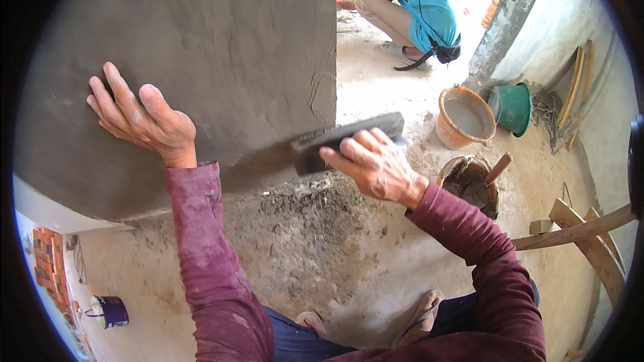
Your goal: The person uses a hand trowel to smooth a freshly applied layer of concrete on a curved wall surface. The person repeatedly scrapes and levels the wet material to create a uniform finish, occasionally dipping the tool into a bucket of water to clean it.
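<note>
In front of me stands a wall coated with grey wet mortar [221, 47], its right edge running straight down. My right hand [376, 161] grips a dark plastering float [335, 139], slightly blurred, whose left end lies against a darker patch low on the wall near that edge. Empty, my left hand [137, 114] is raised before the wall with its fingers spread; whether the fingertips touch the mortar I cannot tell. Crumbled mortar droppings [308, 221] cover the floor at the wall's foot.
To the right stand an orange bucket of greyish water [445, 121], a tipped green bucket [515, 110] and a mortar bucket [495, 209] with a wooden handle [498, 167]. Planks [590, 245] lean at far right. Beyond the wall edge a person [426, 10] squats. A dark pail [111, 311] sits lower left.
</note>
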Demonstrator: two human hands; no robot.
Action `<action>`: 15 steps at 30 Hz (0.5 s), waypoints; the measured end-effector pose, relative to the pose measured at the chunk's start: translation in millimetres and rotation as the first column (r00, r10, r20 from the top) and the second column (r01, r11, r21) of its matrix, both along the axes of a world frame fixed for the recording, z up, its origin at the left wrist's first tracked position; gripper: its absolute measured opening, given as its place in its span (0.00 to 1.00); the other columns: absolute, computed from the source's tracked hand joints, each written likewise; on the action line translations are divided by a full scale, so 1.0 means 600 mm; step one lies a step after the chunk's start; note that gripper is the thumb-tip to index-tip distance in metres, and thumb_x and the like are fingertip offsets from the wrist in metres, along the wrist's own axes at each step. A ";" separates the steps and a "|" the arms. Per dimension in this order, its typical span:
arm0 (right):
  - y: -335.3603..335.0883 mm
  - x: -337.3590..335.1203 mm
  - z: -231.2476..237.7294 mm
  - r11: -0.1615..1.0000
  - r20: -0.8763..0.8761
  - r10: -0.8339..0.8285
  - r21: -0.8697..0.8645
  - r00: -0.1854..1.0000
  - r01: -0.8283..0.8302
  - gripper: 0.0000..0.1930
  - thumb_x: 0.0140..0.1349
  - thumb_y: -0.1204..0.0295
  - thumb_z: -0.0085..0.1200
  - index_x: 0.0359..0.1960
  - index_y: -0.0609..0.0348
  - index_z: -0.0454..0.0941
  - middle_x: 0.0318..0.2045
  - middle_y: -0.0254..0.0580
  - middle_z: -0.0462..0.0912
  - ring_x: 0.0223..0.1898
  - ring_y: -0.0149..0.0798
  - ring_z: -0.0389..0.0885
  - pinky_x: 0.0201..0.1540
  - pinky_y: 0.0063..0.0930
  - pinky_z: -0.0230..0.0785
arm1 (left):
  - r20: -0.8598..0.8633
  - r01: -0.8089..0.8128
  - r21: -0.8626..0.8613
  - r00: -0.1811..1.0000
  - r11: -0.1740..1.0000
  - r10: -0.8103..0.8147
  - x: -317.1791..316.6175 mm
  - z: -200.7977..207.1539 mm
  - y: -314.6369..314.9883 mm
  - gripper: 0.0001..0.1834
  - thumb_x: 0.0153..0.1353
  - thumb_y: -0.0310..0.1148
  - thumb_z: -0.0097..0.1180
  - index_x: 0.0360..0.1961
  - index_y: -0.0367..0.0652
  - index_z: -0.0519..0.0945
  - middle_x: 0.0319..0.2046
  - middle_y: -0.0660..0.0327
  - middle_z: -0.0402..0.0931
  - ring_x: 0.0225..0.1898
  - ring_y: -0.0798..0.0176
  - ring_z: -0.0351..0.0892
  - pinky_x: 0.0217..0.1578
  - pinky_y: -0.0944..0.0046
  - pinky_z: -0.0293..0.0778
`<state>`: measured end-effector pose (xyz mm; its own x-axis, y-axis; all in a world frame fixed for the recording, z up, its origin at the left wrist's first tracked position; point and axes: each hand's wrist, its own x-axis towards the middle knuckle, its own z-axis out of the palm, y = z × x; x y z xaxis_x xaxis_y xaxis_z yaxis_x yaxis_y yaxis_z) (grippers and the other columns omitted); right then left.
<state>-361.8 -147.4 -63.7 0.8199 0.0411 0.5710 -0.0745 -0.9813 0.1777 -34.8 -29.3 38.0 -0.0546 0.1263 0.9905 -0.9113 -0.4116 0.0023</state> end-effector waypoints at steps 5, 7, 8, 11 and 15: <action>-0.009 -0.008 0.066 0.994 0.333 -0.090 -0.033 0.938 0.107 0.27 0.53 0.75 0.59 0.59 0.50 0.79 0.33 0.31 0.70 0.35 0.37 0.71 0.39 0.35 0.67 | -0.041 0.021 -0.017 0.999 1.000 -0.022 -0.011 0.003 0.002 0.34 0.74 0.51 0.33 0.68 0.38 0.74 0.70 0.46 0.65 0.75 0.47 0.54 0.75 0.43 0.44; -0.019 0.003 0.104 0.987 0.364 -0.136 -0.036 0.921 0.160 0.28 0.53 0.75 0.60 0.60 0.49 0.79 0.34 0.33 0.70 0.36 0.38 0.71 0.40 0.35 0.67 | -0.032 0.040 0.004 0.999 0.999 -0.040 0.002 0.005 0.012 0.34 0.73 0.51 0.35 0.69 0.40 0.74 0.73 0.47 0.61 0.75 0.43 0.52 0.73 0.41 0.46; -0.020 0.005 0.113 0.982 0.365 -0.161 -0.031 0.917 0.185 0.28 0.53 0.75 0.60 0.60 0.48 0.79 0.34 0.33 0.70 0.36 0.39 0.71 0.40 0.35 0.67 | -0.031 0.027 0.003 0.999 1.000 -0.027 0.000 0.004 0.010 0.34 0.73 0.51 0.35 0.68 0.39 0.74 0.72 0.46 0.63 0.75 0.44 0.53 0.74 0.42 0.45; -0.016 0.004 0.086 0.990 0.160 -0.117 -0.058 0.980 0.128 0.28 0.55 0.74 0.60 0.61 0.49 0.78 0.34 0.33 0.68 0.38 0.37 0.71 0.41 0.36 0.67 | -0.028 0.007 -0.015 1.000 1.000 -0.007 -0.009 0.003 -0.001 0.34 0.74 0.50 0.33 0.67 0.36 0.75 0.69 0.45 0.67 0.74 0.46 0.56 0.75 0.44 0.44; 0.004 -0.016 0.062 0.999 0.124 -0.023 -0.044 0.992 0.029 0.28 0.53 0.76 0.60 0.61 0.52 0.78 0.34 0.33 0.68 0.36 0.36 0.71 0.39 0.34 0.67 | -0.017 0.014 -0.041 1.000 0.999 -0.015 -0.013 0.004 -0.006 0.33 0.75 0.50 0.33 0.67 0.36 0.75 0.69 0.45 0.67 0.74 0.45 0.57 0.75 0.43 0.44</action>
